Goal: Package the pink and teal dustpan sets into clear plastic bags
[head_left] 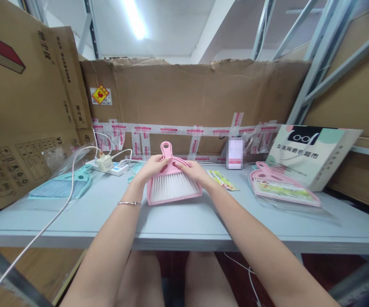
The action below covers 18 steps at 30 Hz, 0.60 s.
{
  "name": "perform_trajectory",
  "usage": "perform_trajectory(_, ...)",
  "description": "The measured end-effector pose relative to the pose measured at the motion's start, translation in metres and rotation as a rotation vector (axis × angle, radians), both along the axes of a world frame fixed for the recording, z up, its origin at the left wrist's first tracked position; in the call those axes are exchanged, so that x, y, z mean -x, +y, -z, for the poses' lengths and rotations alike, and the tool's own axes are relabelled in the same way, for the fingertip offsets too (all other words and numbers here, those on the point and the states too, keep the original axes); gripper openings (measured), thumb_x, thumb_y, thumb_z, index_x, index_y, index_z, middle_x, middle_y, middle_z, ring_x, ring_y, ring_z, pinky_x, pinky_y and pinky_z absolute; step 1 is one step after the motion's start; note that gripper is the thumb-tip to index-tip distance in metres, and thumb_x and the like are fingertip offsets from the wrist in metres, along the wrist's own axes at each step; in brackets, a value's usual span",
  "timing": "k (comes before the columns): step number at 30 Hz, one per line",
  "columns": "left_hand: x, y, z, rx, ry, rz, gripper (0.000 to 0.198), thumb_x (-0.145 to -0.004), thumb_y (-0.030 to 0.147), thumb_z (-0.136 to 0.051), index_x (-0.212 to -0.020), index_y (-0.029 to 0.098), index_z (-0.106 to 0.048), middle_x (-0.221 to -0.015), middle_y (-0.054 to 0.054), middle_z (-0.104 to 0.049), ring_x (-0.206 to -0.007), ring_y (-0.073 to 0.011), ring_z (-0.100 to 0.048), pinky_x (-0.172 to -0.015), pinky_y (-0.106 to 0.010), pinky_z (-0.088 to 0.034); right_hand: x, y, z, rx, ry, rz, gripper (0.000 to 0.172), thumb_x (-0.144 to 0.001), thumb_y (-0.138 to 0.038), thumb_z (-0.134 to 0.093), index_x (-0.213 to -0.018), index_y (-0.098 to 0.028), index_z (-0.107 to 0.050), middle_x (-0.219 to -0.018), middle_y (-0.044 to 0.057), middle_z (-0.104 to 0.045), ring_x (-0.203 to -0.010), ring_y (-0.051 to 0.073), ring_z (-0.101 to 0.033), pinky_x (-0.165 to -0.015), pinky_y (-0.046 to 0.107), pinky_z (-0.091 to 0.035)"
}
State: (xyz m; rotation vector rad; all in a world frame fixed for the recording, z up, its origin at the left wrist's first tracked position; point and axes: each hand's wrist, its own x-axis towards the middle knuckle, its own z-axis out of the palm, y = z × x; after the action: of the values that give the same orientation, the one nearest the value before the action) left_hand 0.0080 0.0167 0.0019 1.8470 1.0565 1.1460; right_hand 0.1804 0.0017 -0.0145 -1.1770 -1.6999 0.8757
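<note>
A pink dustpan (173, 198) with a white-bristled hand brush (171, 187) nested in it is held up over the middle of the table. My left hand (153, 167) grips it at the upper left, by the base of the handle, fingers mostly hidden behind. On its right side, my right hand (197, 172) is closed on the same set, thumb lying over the front. To the right lies a second pink dustpan set (283, 187) in clear plastic with a printed card. Beyond my right hand rests a loose yellow-green card (223, 180).
A teal dustpan set (64, 184) in plastic lies left, near a power strip (117, 169) with a plugged-in adapter. A white cable (72, 175) crosses the table's left front. A phone (234, 153) stands at the back. Cardboard boxes (178, 94) and a printed bag (312, 153) border the table.
</note>
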Motion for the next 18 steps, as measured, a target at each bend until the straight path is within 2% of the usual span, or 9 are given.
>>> perform_trajectory(4,0.001,0.003,0.002,-0.008,0.018,-0.017,0.039,-0.070,0.048,-0.061,-0.053,0.018,-0.044,-0.048,0.004,-0.040,-0.043,-0.0078,-0.033,-0.045,-0.024,-0.020,0.004,0.003,0.007,-0.038,-0.049,0.048,0.050,-0.069,-0.060,-0.055,-0.076,-0.012,-0.065,-0.069,0.002,-0.061,-0.068,0.017,-0.053,-0.057,0.023,-0.037)
perform_trajectory(11,0.007,0.005,0.002,0.024,0.058,0.005,0.033,-0.070,0.041,-0.060,-0.053,0.017,-0.047,-0.044,0.004,-0.041,-0.043,-0.0086,-0.036,-0.046,-0.023,-0.022,0.005,0.004,0.012,-0.092,-0.091,-0.015,0.045,-0.073,-0.055,-0.054,-0.091,-0.015,-0.068,-0.079,0.001,-0.066,-0.075,0.017,-0.057,-0.067,0.024,-0.040)
perform_trajectory(18,0.002,0.002,0.004,0.000,0.056,-0.089,0.040,-0.070,0.049,-0.058,-0.051,0.017,-0.044,-0.042,0.004,-0.040,-0.041,-0.0077,-0.034,-0.045,-0.023,-0.022,0.009,0.000,0.010,-0.098,-0.136,0.084,0.048,-0.070,-0.061,-0.054,-0.071,-0.014,-0.065,-0.065,0.001,-0.060,-0.068,0.017,-0.053,-0.058,0.023,-0.035)
